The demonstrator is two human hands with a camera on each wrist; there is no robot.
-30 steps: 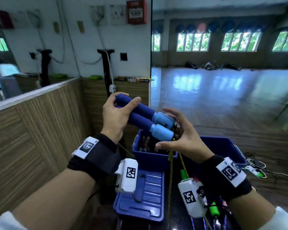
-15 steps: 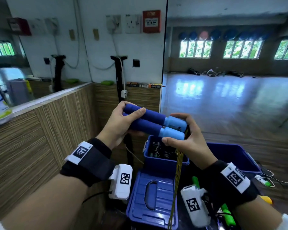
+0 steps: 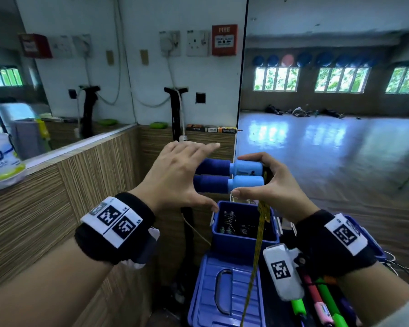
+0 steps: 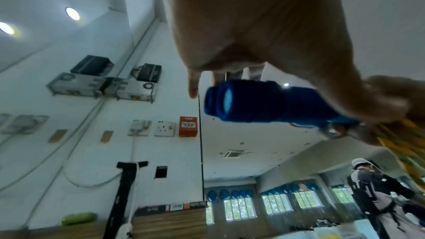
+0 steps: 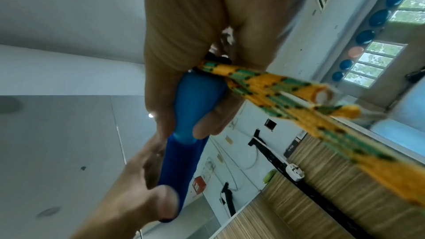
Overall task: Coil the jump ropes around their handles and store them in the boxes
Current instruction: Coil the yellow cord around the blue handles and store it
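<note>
At the far left, a white tub [image 3: 3, 159] stands on the wooden ledge [image 3: 64, 159] under the mirror; one second ago it was outside the head view, which has since turned to the left.

The left hand [image 3: 175, 175] is now spread, with straight fingers [image 3: 206, 146] above the dark blue foam ends of the two handles [image 3: 229, 175] and the thumb stretched out below them. Half a second ago this hand was wrapped around those foam ends; now it does not grip them. In the left wrist view the fingers point past the round handle ends, and I cannot tell whether the palm touches the foam.

The handles lie side by side, level, in the air above the open blue box [image 3: 243, 241]. The right hand [image 3: 276, 187] now holds them alone: its thumb and fingers are curled around the light blue caps, as the right wrist view also shows. One second ago this hand was only open beside the caps.

The yellow and green rope [image 3: 257, 237] hangs from the caps, passes in front of the box and down over the blue lid [image 3: 224, 291] that lies before it. A second blue box [image 3: 373, 246] is mostly hidden behind the right wrist. At the lower right, green and pink handles [image 3: 316, 303] lie on the dark worktop [image 3: 272, 312].
</note>
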